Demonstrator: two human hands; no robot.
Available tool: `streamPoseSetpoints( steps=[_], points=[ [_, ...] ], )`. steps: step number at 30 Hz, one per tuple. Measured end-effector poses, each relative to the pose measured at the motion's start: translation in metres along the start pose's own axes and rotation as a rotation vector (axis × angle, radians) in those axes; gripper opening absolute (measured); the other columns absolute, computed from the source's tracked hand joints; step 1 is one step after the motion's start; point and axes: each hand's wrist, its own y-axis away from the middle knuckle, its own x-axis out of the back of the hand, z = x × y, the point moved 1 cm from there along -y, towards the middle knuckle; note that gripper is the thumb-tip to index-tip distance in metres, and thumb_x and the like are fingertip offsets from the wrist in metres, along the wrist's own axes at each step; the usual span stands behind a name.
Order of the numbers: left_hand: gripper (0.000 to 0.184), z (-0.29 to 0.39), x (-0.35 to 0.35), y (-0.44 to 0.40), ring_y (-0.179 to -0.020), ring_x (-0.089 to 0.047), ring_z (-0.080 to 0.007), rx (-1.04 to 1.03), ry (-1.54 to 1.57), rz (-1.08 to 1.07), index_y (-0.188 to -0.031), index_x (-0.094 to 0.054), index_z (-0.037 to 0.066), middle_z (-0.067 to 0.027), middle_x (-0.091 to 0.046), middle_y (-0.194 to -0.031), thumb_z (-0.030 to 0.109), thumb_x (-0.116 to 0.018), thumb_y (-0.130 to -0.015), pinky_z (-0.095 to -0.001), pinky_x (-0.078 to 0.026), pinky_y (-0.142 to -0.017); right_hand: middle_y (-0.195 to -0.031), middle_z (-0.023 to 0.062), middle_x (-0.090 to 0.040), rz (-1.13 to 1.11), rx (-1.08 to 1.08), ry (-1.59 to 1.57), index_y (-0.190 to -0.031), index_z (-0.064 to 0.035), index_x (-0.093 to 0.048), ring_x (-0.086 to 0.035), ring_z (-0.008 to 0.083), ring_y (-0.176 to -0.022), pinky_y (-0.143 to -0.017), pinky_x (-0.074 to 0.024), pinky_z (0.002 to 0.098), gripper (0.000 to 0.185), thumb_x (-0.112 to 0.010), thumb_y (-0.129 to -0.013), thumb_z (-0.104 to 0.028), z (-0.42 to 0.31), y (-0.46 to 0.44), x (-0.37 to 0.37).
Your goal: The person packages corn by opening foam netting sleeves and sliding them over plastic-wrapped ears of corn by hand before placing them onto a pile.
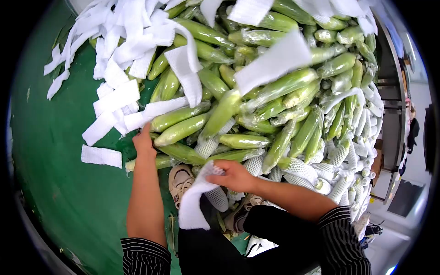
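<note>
My right hand is closed on a white foam net sleeve, which hangs limp over my lap. Out to the left, my left hand reaches to the stem ends of plastic-wrapped green corn cobs at the edge of the pile. Its fingers are partly hidden by the cobs, and whether they grip one cannot be made out. Flat white net sleeves lie on the green floor beside that hand, and more are strewn over the pile.
Cobs in white netting are heaped at the right of the pile. My shoes stand at its near edge on the green floor. A metal rack stands at the far right.
</note>
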Motion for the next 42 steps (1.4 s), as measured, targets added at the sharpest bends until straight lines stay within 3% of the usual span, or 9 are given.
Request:
streamPoseSetpoints(
  steps=[10, 17, 19, 20, 22, 27, 35, 38, 42],
  points=[
    [0.055, 0.049, -0.004, 0.056, -0.088, -0.054, -0.0173, 0.017, 0.257, -0.230, -0.127, -0.044, 0.006, -0.0082, -0.051, -0.112, 0.028, -0.077, -0.088, -0.0326, -0.048, -0.075, -0.103, 0.0039, -0.070, 0.087, -0.013, -0.766, -0.114, -0.0040, -0.065, -0.065, 0.0109, -0.088, -0.079, -0.0531, 0.0279, 0.022, -0.067, -0.093, -0.006, 0.042, -0.045, -0.102],
    [0.018, 0.032, 0.034, 0.194, -0.083, -0.063, -0.0287, -1.426, -0.324, -0.492, -0.092, -0.066, 0.007, -0.0093, -0.062, -0.088, 0.011, -0.075, -0.078, -0.0387, -0.051, -0.074, -0.125, 0.0066, -0.061, -0.168, 0.152, -1.063, -0.147, -0.0139, -0.037, -0.060, 0.0173, -0.112, -0.097, -0.0468, 0.0324, 0.078, -0.074, -0.079, -0.007, -0.050, 0.006, -0.080],
    [0.023, 0.030, 0.023, 0.223, -0.077, -0.063, -0.0308, -1.273, -0.421, -0.485, -0.089, -0.066, 0.011, -0.0078, -0.062, -0.086, 0.009, -0.077, -0.069, -0.0382, -0.050, -0.068, -0.121, 0.0080, -0.064, -0.084, 0.236, -1.034, -0.150, -0.0135, -0.034, -0.064, 0.0178, -0.106, -0.092, -0.0507, 0.0318, 0.074, -0.071, -0.087, -0.009, -0.050, 0.006, -0.075],
    [0.021, 0.009, 0.032, 0.218, -0.088, -0.062, -0.0308, -0.745, -0.456, -0.589, -0.091, -0.066, 0.011, -0.0091, -0.061, -0.097, 0.016, -0.075, -0.073, -0.0422, -0.048, -0.075, -0.118, 0.0084, -0.066, -0.015, 0.257, -0.960, -0.150, -0.0129, -0.035, -0.066, 0.0179, -0.103, -0.090, -0.0523, 0.0315, 0.068, -0.069, -0.090, -0.011, -0.052, 0.005, -0.069],
    [0.023, 0.053, 0.020, 0.224, -0.101, -0.057, -0.0311, -1.364, -0.741, -0.572, -0.093, -0.066, 0.011, -0.0106, -0.058, -0.110, 0.027, -0.073, -0.078, -0.0472, -0.043, -0.086, -0.114, 0.0091, -0.068, 0.153, 0.247, -0.998, -0.147, -0.0123, -0.039, -0.067, 0.0174, -0.098, -0.085, -0.0549, 0.0309, 0.057, -0.064, -0.096, -0.015, -0.032, 0.000, -0.056],
    [0.041, 0.061, 0.025, 0.256, -0.105, -0.047, -0.0327, -1.098, -1.038, -0.773, -0.112, -0.068, 0.010, -0.0099, -0.050, -0.123, 0.043, -0.064, -0.088, -0.0471, -0.036, -0.095, -0.116, 0.0085, -0.067, 0.267, 0.151, -0.915, -0.144, -0.0115, -0.043, -0.067, 0.0145, -0.094, -0.080, -0.0543, 0.0273, 0.051, -0.062, -0.099, -0.026, -0.003, 0.017, -0.041],
    [0.029, 0.007, 0.020, 0.252, -0.112, -0.048, -0.0251, -0.440, -0.096, -0.817, -0.106, -0.067, 0.004, -0.0104, -0.050, -0.117, 0.016, -0.080, -0.083, -0.0359, -0.038, -0.099, -0.121, 0.0078, -0.064, 0.280, 0.153, -1.005, -0.144, -0.0102, -0.043, -0.065, 0.0162, -0.100, -0.086, -0.0538, 0.0280, 0.047, -0.058, -0.100, -0.016, -0.038, 0.014, -0.054],
    [0.033, -0.003, 0.026, 0.222, -0.103, -0.051, -0.0282, -1.211, -0.380, -0.655, -0.105, -0.069, 0.007, -0.0121, -0.052, -0.112, 0.033, -0.075, -0.087, -0.0376, -0.043, -0.089, -0.126, 0.0067, -0.061, 0.342, 0.216, -1.561, -0.140, -0.0141, -0.049, -0.060, 0.0227, -0.111, -0.095, -0.0518, 0.0390, 0.043, -0.056, -0.100, -0.028, -0.011, -0.003, -0.072],
    [0.031, 0.007, 0.017, 0.239, -0.096, -0.052, -0.0283, -1.243, -0.707, -0.623, -0.108, -0.069, 0.007, -0.0116, -0.054, -0.111, 0.029, -0.074, -0.086, -0.0377, -0.044, -0.079, -0.130, 0.0055, -0.061, 0.035, 0.364, -1.674, -0.141, -0.0144, -0.049, -0.060, 0.0222, -0.114, -0.088, -0.0552, 0.0403, 0.043, -0.054, -0.101, -0.030, -0.019, 0.018, -0.070]
  ],
)
